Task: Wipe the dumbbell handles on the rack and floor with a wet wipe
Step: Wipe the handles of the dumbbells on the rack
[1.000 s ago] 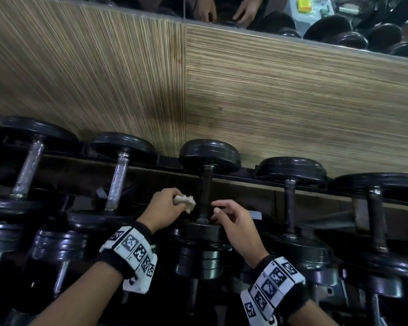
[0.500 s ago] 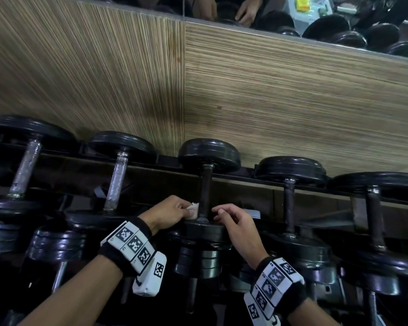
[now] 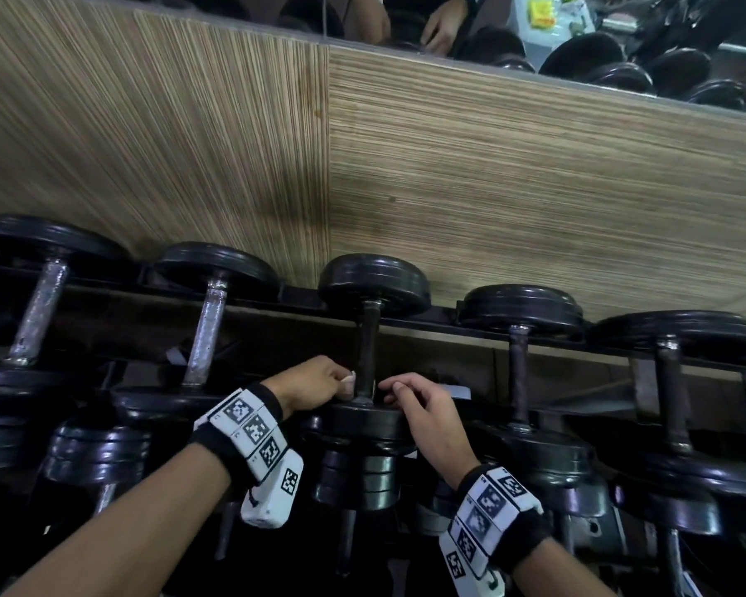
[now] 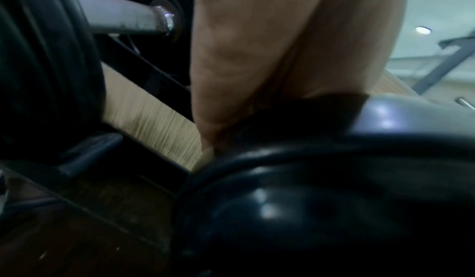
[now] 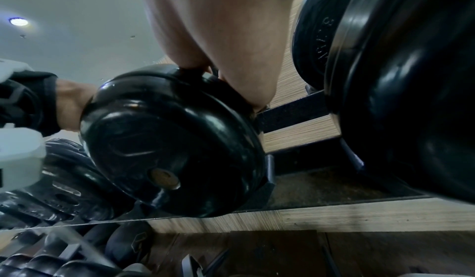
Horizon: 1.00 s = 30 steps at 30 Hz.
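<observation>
A black dumbbell lies on the rack in the middle of the head view, with a dark handle [image 3: 369,342] between its far head [image 3: 373,280] and near head [image 3: 358,420]. My left hand [image 3: 343,383] pinches a white wet wipe [image 3: 349,378] and presses it against the left side of the handle's lower end. My right hand [image 3: 395,387] rests on the near head just right of the handle, fingers loosely curled. The right wrist view shows that head [image 5: 169,139] under my palm. The fingertips are hidden in both wrist views.
More dumbbells lie side by side on the rack: two with silvery handles [image 3: 205,333] to the left and two with dark handles [image 3: 518,372] to the right. A striped wooden wall panel [image 3: 492,187] rises close behind. A lower tier of dumbbells [image 3: 95,454] sits underneath.
My left hand has slid the wipe down the handle to its base by the near head. My right hand has stayed almost where it was.
</observation>
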### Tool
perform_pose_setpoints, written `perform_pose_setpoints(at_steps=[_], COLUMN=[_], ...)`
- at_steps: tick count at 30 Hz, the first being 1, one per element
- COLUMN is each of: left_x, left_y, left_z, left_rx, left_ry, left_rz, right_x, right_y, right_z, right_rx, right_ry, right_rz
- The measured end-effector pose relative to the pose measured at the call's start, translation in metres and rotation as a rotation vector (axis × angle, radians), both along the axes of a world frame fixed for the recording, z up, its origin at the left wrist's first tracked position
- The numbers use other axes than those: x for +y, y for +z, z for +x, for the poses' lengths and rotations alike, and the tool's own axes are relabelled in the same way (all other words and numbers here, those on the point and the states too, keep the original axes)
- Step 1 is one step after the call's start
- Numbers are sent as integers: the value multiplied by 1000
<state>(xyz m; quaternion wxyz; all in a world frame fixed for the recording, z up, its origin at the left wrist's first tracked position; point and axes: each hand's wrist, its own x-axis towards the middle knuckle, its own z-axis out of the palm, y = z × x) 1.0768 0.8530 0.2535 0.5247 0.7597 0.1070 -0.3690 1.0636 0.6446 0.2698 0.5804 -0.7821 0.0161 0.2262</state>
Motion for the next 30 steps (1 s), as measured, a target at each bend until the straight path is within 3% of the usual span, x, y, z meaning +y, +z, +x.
perform_pose_setpoints(at_steps=[5, 10, 14, 16, 19, 22, 24, 27, 30], left_x=[3, 4, -12, -20, -30, -35, -33, -32, -32], left_y=[8, 45, 57, 55, 37, 13, 5, 5, 6], left_z=[-16, -16, -10, -10, -14, -20, -20, -20, -21], left_rx=[-116, -212, -340, -388, -490, -410, -341, -336, -335], left_ry=[99, -16, 160, 280, 471, 640, 723, 720, 725], left_rz=[83, -2, 7, 45, 148, 191, 156, 133, 113], right_x=[0, 0, -5, -7, -7, -1, 7, 24, 40], right_y=[-2, 6, 15, 13, 6, -10, -24, -34, -24], right_z=[0, 5, 18, 24, 36, 54, 64, 76, 89], right_rx=[-15, 37, 78, 97, 131, 194, 250, 213, 186], right_ry=[14, 146, 301, 261, 38, -125, -124, -44, -25], right_rz=[-24, 61, 108, 149, 223, 135, 60, 1, 59])
